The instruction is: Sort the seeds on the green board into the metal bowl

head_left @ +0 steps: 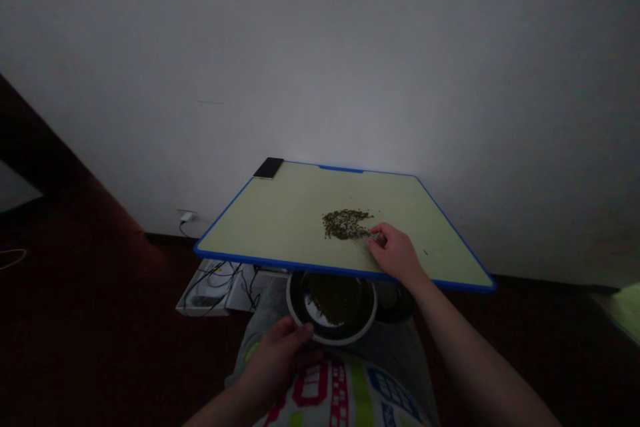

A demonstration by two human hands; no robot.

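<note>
My left hand (287, 347) grips the near left rim of a round bowl (371, 320) on my lap, its thumb over the edge. Small dark green beans or seeds (336, 297) cover much of the bowl's bottom. A loose heap of the same small beans (345, 223) is spread on the pale yellow-green tabletop (280, 220). At the right side of this heap my right hand (395, 250) is closed in a pinch, its fingertips low over the table. Something thin and pale may be between them, too blurred to make out.
A dark phone or tablet (269, 168) lies at the table's far left corner. The table has a blue edge (320, 269) and stands against the wall (320, 60). Under its left side are open boxes (215, 290) with cables. A plug (187, 217) sits in the wall.
</note>
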